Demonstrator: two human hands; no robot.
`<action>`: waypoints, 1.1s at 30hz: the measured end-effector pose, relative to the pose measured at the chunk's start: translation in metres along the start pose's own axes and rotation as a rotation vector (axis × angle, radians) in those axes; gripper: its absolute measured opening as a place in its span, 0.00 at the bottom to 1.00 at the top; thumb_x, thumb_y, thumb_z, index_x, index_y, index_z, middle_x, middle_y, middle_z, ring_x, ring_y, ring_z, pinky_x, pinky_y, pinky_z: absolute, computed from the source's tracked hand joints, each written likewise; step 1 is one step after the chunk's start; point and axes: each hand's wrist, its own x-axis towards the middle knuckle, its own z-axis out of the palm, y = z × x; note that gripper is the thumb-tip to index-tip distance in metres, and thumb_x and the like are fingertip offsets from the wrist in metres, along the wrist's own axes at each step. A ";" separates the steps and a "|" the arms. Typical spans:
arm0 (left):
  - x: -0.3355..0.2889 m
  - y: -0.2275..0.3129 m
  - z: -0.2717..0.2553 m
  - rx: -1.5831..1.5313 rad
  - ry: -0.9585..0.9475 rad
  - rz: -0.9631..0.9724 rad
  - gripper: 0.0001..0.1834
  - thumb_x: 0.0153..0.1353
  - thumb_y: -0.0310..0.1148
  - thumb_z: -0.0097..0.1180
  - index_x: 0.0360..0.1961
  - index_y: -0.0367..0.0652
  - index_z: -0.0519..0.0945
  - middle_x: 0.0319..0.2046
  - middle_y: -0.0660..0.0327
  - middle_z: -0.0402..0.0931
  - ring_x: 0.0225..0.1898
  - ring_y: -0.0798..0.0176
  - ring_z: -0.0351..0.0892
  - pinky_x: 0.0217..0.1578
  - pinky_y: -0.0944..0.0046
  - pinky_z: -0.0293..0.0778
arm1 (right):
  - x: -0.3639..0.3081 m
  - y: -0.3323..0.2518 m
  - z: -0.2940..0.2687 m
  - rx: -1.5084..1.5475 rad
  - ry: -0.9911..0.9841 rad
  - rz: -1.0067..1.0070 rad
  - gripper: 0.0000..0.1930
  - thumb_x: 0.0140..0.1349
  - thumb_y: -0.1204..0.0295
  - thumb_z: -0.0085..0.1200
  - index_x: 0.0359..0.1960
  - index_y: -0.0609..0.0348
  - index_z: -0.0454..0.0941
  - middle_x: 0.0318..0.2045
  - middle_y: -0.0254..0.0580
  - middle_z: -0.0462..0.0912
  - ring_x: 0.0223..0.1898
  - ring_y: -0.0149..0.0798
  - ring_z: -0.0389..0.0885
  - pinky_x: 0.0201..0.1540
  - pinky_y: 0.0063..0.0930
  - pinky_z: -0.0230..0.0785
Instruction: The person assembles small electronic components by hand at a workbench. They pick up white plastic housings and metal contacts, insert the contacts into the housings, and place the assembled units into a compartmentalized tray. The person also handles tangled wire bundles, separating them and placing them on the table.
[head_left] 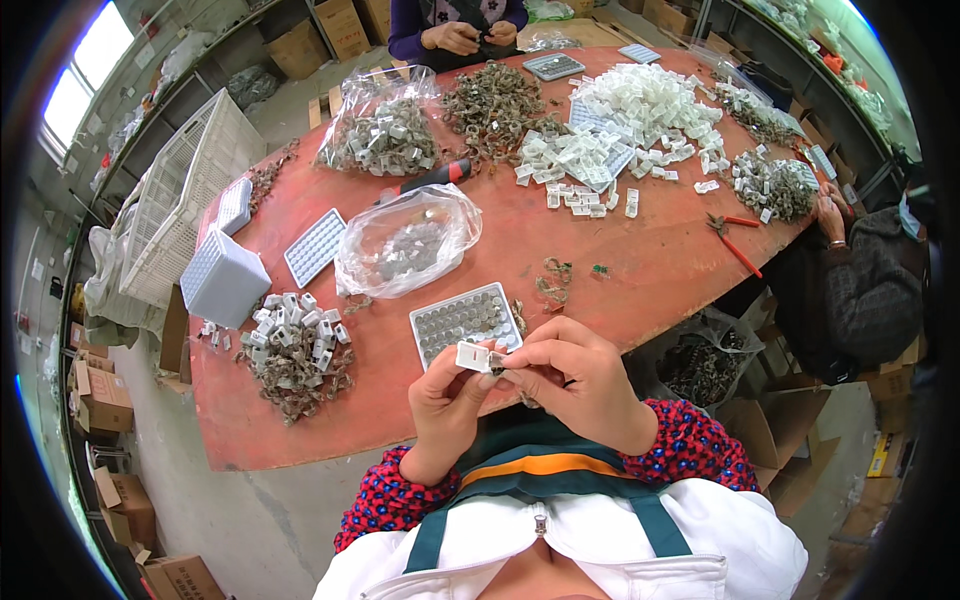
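Note:
My left hand [445, 405] pinches a small white plastic case [472, 356] between thumb and fingers, above the table's near edge. My right hand [585, 385] meets it from the other side, its thumb and fingertips closed at the case's right end. A small dark bit shows between those fingertips, too small to name. Just beyond the hands lies a white tray [413, 322] holding rows of round, silvery pieces. To the left sits a heap of white cases with brownish strands [300, 350].
An open clear bag [460, 215], a red-and-black tool [440, 176] and stacked white trays [225, 280] lie beyond. Farther off are a heap of white cases [650, 105] and a brownish heap [495, 105]. Red-handled pliers [735, 243] lie right. Two people work at the table.

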 end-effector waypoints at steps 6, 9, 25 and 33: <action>-0.005 -0.001 0.000 -0.112 0.078 -0.069 0.17 0.66 0.20 0.60 0.55 0.28 0.78 0.50 0.55 0.82 0.49 0.65 0.82 0.54 0.65 0.79 | -0.006 0.008 0.000 0.164 -0.158 0.119 0.13 0.61 0.78 0.64 0.48 0.60 0.84 0.38 0.40 0.80 0.32 0.33 0.82 0.34 0.25 0.77; -0.007 -0.001 -0.001 -0.146 0.131 -0.113 0.19 0.65 0.21 0.62 0.57 0.28 0.78 0.49 0.54 0.82 0.49 0.65 0.82 0.54 0.64 0.79 | -0.003 0.017 0.009 -0.061 -0.087 -0.141 0.14 0.62 0.78 0.63 0.50 0.59 0.84 0.38 0.41 0.80 0.31 0.33 0.81 0.33 0.25 0.76; -0.006 -0.002 -0.008 0.015 0.195 -0.091 0.20 0.65 0.27 0.64 0.55 0.28 0.78 0.45 0.47 0.84 0.41 0.63 0.84 0.40 0.66 0.80 | -0.002 0.030 0.011 0.425 -0.264 0.477 0.12 0.72 0.67 0.54 0.43 0.66 0.82 0.32 0.39 0.82 0.31 0.29 0.78 0.36 0.23 0.72; -0.004 0.002 -0.010 -0.065 0.200 -0.229 0.18 0.67 0.28 0.62 0.55 0.29 0.78 0.44 0.51 0.83 0.36 0.68 0.80 0.38 0.70 0.77 | 0.006 0.038 0.006 0.805 -0.369 0.709 0.13 0.73 0.68 0.53 0.43 0.68 0.82 0.34 0.30 0.81 0.35 0.20 0.75 0.39 0.19 0.70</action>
